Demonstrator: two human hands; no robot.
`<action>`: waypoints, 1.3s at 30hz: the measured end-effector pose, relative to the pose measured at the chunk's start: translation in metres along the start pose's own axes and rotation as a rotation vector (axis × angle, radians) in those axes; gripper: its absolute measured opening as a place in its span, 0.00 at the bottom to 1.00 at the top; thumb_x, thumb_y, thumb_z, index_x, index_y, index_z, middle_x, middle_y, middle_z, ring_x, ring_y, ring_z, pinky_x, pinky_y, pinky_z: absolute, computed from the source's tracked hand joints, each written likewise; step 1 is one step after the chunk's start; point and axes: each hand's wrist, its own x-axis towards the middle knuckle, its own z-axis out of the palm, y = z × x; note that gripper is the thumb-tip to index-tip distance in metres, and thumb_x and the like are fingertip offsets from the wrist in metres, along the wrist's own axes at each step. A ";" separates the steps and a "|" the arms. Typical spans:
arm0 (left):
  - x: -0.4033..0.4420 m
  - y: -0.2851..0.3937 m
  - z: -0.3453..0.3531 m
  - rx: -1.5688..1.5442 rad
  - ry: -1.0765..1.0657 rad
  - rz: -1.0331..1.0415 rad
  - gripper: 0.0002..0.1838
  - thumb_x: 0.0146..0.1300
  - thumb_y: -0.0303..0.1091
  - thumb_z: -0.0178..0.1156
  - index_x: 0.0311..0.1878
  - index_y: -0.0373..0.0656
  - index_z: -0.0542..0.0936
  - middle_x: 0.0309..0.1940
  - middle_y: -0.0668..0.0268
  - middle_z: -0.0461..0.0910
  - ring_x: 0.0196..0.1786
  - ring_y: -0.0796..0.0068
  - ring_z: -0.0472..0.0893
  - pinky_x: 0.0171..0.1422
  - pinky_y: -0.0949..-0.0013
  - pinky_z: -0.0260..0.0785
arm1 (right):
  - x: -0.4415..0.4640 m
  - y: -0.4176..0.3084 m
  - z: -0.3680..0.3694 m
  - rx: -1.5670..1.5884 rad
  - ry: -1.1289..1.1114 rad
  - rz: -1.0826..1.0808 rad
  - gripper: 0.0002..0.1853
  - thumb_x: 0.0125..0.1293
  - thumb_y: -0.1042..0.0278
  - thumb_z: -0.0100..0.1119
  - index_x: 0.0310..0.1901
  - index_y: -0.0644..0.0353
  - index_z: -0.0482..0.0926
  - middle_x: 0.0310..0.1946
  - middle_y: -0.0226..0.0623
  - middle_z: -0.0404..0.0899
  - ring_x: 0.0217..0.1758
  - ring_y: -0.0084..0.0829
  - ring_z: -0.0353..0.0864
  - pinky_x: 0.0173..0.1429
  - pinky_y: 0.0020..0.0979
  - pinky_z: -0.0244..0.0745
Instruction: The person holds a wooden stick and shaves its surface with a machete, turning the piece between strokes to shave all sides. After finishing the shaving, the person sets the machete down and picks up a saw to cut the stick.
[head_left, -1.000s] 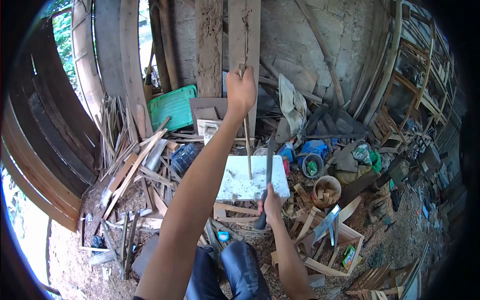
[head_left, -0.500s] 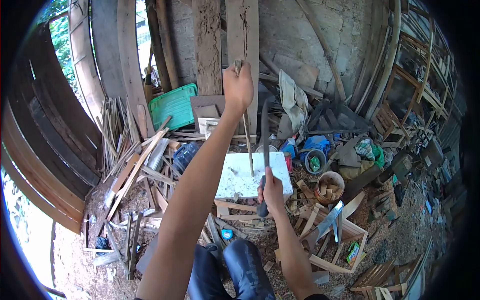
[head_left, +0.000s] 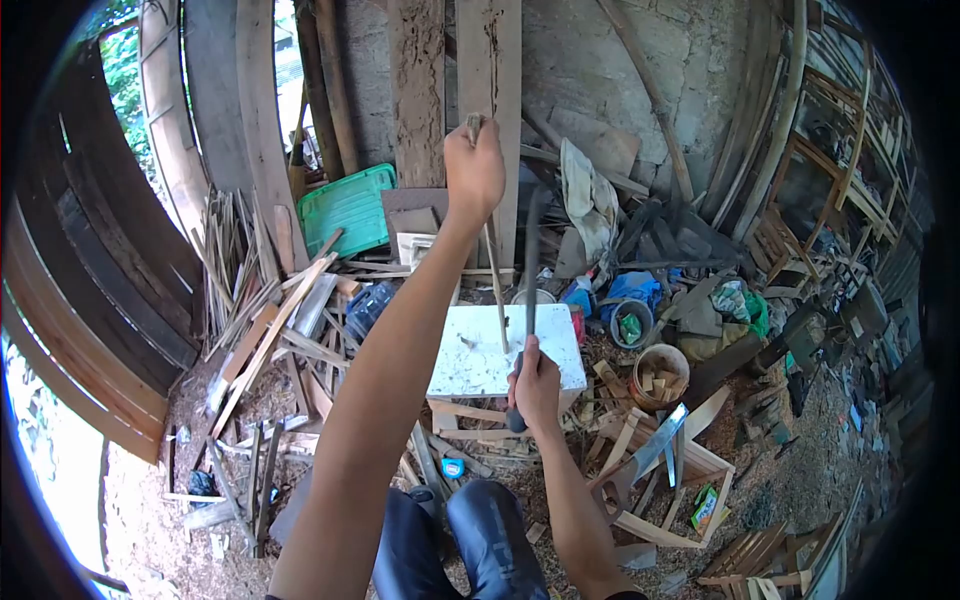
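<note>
My left hand [head_left: 474, 172], raised in front of me, is wrapped round the upper end of a thin wooden stick [head_left: 497, 285]. The stick stands nearly upright, its lower end on a white worktop [head_left: 465, 368] with specks and chips on it. In my right hand [head_left: 538, 388] is the dark handle of a machete [head_left: 532, 265]. Its long blade points up and away, just right of the stick; whether the two touch I cannot tell.
Right of the worktop are a bucket of wood blocks [head_left: 660, 398], a handsaw [head_left: 650, 447] and a wooden frame [head_left: 690, 535]. Scrap wood [head_left: 270, 345] is piled on the left, near a green plastic lid [head_left: 348, 212]. A blue tape measure [head_left: 453, 468] lies by my knees.
My right hand and the machete handle have shifted slightly left. My left hand and the stick stay almost where they were.
</note>
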 end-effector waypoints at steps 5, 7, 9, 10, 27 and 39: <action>0.000 -0.006 0.002 0.011 0.014 0.032 0.14 0.63 0.31 0.49 0.20 0.46 0.65 0.13 0.78 0.60 0.15 0.88 0.57 0.18 0.77 0.47 | 0.008 0.042 0.003 0.017 -0.084 0.398 0.31 0.69 0.41 0.41 0.16 0.60 0.65 0.09 0.32 0.66 0.08 0.27 0.66 0.13 0.32 0.62; 0.001 -0.003 0.002 0.000 0.022 0.055 0.14 0.63 0.31 0.49 0.20 0.46 0.65 0.14 0.78 0.60 0.15 0.88 0.57 0.18 0.77 0.47 | 0.015 0.030 0.000 -0.063 -0.102 0.330 0.31 0.69 0.41 0.41 0.16 0.59 0.64 0.09 0.32 0.65 0.09 0.27 0.66 0.12 0.32 0.62; -0.004 -0.007 0.000 -0.002 0.029 0.044 0.14 0.63 0.31 0.49 0.20 0.46 0.65 0.14 0.78 0.60 0.15 0.88 0.57 0.18 0.77 0.47 | 0.013 0.018 -0.004 -0.003 -0.095 0.368 0.30 0.68 0.41 0.41 0.17 0.59 0.64 0.08 0.31 0.65 0.08 0.27 0.65 0.12 0.30 0.61; -0.001 -0.006 0.002 0.025 0.025 0.054 0.14 0.63 0.31 0.49 0.20 0.46 0.65 0.14 0.78 0.60 0.15 0.88 0.58 0.18 0.77 0.47 | 0.010 0.005 -0.003 0.007 -0.094 0.322 0.30 0.69 0.41 0.41 0.18 0.60 0.64 0.08 0.31 0.64 0.07 0.26 0.64 0.12 0.29 0.60; 0.000 0.005 -0.007 -0.036 0.012 -0.006 0.16 0.61 0.31 0.48 0.16 0.47 0.62 0.12 0.76 0.58 0.15 0.86 0.55 0.18 0.75 0.46 | -0.002 -0.010 0.001 -0.008 -0.057 0.035 0.31 0.68 0.40 0.41 0.19 0.61 0.66 0.09 0.32 0.66 0.08 0.26 0.65 0.13 0.29 0.62; 0.007 0.002 -0.023 -0.033 0.040 -0.061 0.17 0.62 0.36 0.49 0.17 0.42 0.65 0.12 0.73 0.63 0.16 0.83 0.62 0.20 0.71 0.53 | 0.001 0.036 -0.014 -0.071 -0.048 0.322 0.30 0.68 0.41 0.44 0.21 0.62 0.68 0.10 0.32 0.66 0.08 0.25 0.64 0.13 0.29 0.62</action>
